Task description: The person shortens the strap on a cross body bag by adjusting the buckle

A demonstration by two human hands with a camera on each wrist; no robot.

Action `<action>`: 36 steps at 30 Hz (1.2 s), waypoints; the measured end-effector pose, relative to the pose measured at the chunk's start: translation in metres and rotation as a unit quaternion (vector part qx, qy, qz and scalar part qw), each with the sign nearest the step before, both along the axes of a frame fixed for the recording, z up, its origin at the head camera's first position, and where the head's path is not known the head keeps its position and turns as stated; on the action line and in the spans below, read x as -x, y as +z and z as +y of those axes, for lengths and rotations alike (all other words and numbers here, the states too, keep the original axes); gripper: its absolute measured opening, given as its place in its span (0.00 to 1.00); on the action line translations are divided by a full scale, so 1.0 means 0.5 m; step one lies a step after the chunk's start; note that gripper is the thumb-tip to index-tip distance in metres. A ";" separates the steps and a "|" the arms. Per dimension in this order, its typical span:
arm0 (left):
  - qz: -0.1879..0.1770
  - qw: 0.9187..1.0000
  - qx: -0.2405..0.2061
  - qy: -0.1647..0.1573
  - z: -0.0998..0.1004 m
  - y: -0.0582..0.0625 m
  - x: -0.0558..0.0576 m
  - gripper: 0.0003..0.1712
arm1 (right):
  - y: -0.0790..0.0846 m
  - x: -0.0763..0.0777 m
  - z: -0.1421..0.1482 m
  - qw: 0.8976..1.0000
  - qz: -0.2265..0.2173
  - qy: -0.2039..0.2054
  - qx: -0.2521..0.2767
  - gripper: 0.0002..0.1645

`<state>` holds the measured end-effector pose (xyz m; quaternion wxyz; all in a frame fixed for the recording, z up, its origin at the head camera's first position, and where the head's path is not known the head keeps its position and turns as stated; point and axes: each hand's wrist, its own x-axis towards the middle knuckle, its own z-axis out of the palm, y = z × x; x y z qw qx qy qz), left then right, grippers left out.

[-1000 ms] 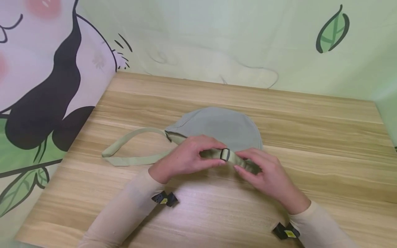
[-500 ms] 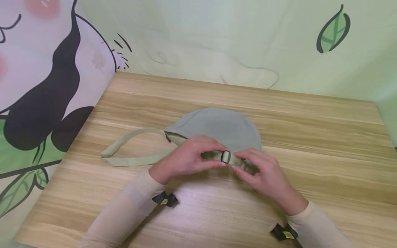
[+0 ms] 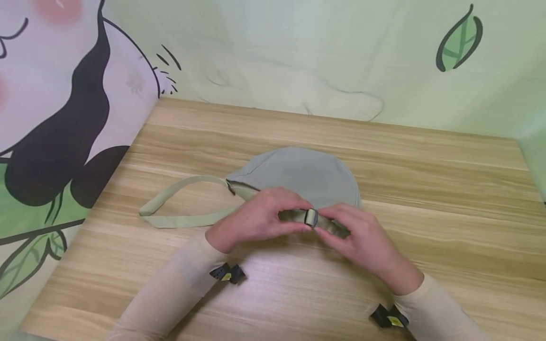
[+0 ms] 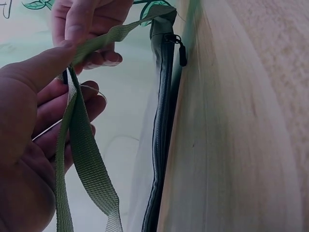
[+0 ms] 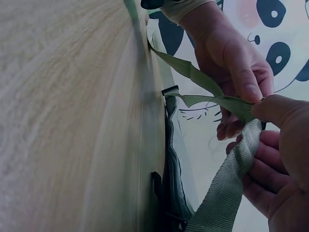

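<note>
A grey crescent-shaped sling bag (image 3: 303,175) lies on the wooden table, its pale green webbing strap (image 3: 185,220) looped out to the left. On the strap, a dark slider buckle (image 3: 312,217) sits between both hands, in front of the bag. My left hand (image 3: 258,213) pinches the strap at the buckle's left edge, thumb below and forefinger above. From the other side, my right hand (image 3: 360,234) pinches the webbing right at the buckle. The left wrist view shows the bag's dark zipper (image 4: 161,130) and a black zipper pull (image 4: 182,54). Fingers partly cover the buckle in both wrist views.
The wood-grain table (image 3: 448,213) extends to both sides of the bag. A pale green printed wall (image 3: 273,57) stands along its back edge, and a panda-printed panel (image 3: 123,85) borders the left side.
My right hand has shifted slightly left along the strap, bringing its fingertips up to the buckle. The left hand keeps its grip, and the bag stays put.
</note>
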<state>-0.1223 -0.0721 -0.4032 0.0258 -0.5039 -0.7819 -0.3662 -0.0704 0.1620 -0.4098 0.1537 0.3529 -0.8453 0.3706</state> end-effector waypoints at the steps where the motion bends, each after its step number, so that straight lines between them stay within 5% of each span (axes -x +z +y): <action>1: 0.000 1.000 0.001 0.001 -0.001 0.000 -0.001 0.19 | 0.001 0.000 0.000 1.000 -0.003 -0.002 -0.003 0.20; 16: 0.018 1.000 0.023 0.003 -0.003 -0.006 0.000 0.20 | -0.009 -0.003 0.004 1.000 0.003 0.009 0.004 0.28; 21: 0.016 1.000 0.024 0.010 -0.004 -0.008 0.000 0.21 | -0.017 -0.012 0.019 0.999 -0.021 -0.017 -0.027 0.31; 26: 0.014 0.999 0.022 0.022 -0.007 -0.008 -0.002 0.21 | -0.028 -0.023 0.036 0.997 0.001 -0.040 -0.070 0.29; 36: -0.001 1.000 0.000 0.018 -0.006 -0.007 -0.003 0.21 | -0.032 -0.031 0.041 0.997 -0.003 -0.047 -0.054 0.22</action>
